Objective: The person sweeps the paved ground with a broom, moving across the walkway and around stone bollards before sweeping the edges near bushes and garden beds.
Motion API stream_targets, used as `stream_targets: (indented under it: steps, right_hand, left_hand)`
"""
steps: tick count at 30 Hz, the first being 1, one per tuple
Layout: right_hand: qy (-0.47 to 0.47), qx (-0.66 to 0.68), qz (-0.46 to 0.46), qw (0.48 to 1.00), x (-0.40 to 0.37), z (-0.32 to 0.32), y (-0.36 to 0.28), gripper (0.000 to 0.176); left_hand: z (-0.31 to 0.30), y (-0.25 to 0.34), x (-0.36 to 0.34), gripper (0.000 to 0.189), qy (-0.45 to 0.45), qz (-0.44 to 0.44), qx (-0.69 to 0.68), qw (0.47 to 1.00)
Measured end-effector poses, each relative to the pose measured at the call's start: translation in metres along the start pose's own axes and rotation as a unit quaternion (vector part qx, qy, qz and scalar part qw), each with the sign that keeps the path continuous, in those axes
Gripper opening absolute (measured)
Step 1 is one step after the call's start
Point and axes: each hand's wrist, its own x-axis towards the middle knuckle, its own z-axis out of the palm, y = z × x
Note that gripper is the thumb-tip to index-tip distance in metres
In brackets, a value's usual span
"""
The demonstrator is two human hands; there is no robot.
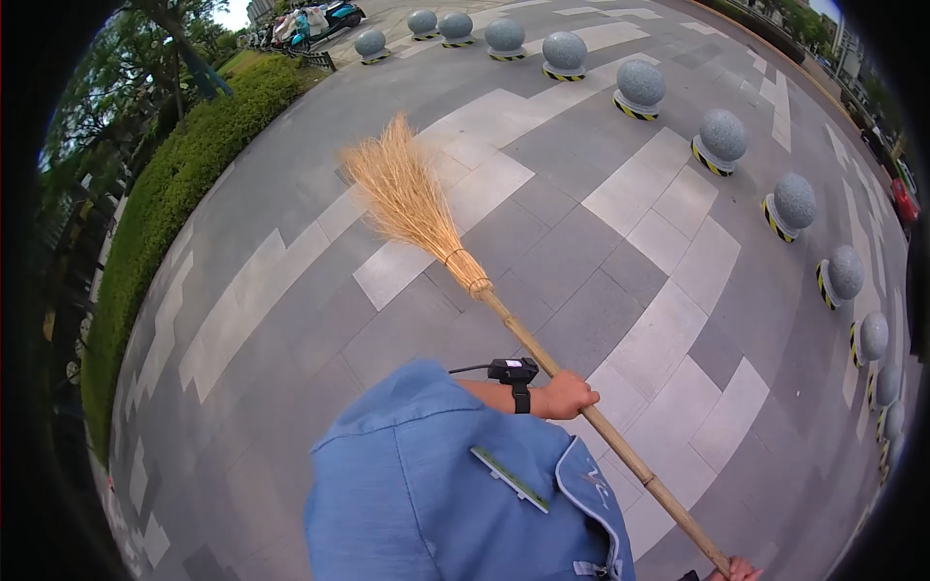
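Observation:
A straw broom with a bamboo handle slants across the view, its bristles spread up and left over the paving. My left hand is closed around the middle of the handle. On that wrist sits a black strapped device with a cable. Lower down, at the bottom edge, my right hand grips the handle near its end and is partly cut off. A blue jacket covers my body and left upper arm.
Grey and white paving slabs stretch all around. A curved row of stone ball bollards with yellow-black striped bases runs along the top and right. A trimmed hedge borders the left, with parked scooters beyond.

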Motion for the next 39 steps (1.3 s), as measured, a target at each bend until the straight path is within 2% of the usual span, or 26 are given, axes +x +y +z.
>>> stream_targets:
  steps: [1,4,7,10,14,16,18,20,22,26,29,33,35,39]
  right_hand:
    - [-0.068,0.030,0.045,0.996,0.020,0.014,0.023,0.036]
    - [-0.169,0.046,0.135,0.975,0.067,0.071,0.102,0.034]
    - [-0.270,0.045,0.213,0.938,0.058,0.152,0.184,0.030]
    - [-0.335,0.046,0.264,0.903,0.033,0.232,0.262,0.030]
    - [-0.378,0.033,0.304,0.874,-0.012,0.324,0.335,0.028]
    - [-0.413,0.025,0.295,0.861,-0.028,0.357,0.344,0.027]
    - [-0.433,0.019,0.268,0.861,-0.040,0.371,0.336,0.026]
    - [-0.453,0.028,0.242,0.857,-0.040,0.377,0.326,0.024]
    - [-0.413,0.022,0.214,0.885,-0.037,0.367,0.302,0.027]
    - [-0.336,-0.004,0.130,0.933,-0.024,0.290,0.243,0.034]
    - [-0.203,-0.015,0.064,0.977,-0.038,0.224,0.199,0.039]
    - [-0.012,0.000,-0.064,0.998,-0.056,0.115,0.116,0.040]
    - [0.082,0.012,-0.132,0.988,-0.070,0.061,0.063,0.040]
    - [0.216,0.017,-0.271,0.938,-0.127,-0.022,-0.034,0.040]
  left_hand:
    - [-0.002,-0.017,-0.011,0.014,0.023,-0.035,0.007,0.999]
    - [-0.029,-0.060,-0.049,0.016,0.015,-0.140,0.006,0.990]
    - [-0.049,-0.105,-0.090,0.020,-0.031,-0.270,-0.027,0.962]
    - [-0.077,-0.150,-0.127,0.020,-0.013,-0.350,-0.072,0.934]
    - [-0.087,-0.197,-0.154,0.023,0.001,-0.418,-0.082,0.905]
    - [-0.082,-0.208,-0.151,0.022,-0.015,-0.418,-0.109,0.902]
    - [-0.099,-0.246,-0.140,0.018,0.043,-0.398,-0.092,0.912]
    - [-0.103,-0.257,-0.118,0.016,0.065,-0.379,-0.084,0.919]
    - [-0.104,-0.268,-0.087,0.016,0.051,-0.334,-0.070,0.939]
    - [-0.068,-0.277,-0.020,0.018,-0.016,-0.228,-0.054,0.972]
    - [-0.030,-0.264,0.041,0.014,-0.072,-0.144,0.002,0.987]
    - [0.035,-0.170,0.142,0.014,-0.172,0.011,0.015,0.985]
    - [0.078,-0.087,0.183,0.015,-0.241,0.082,0.020,0.967]
    - [0.180,0.078,0.232,0.015,-0.300,0.271,-0.020,0.914]
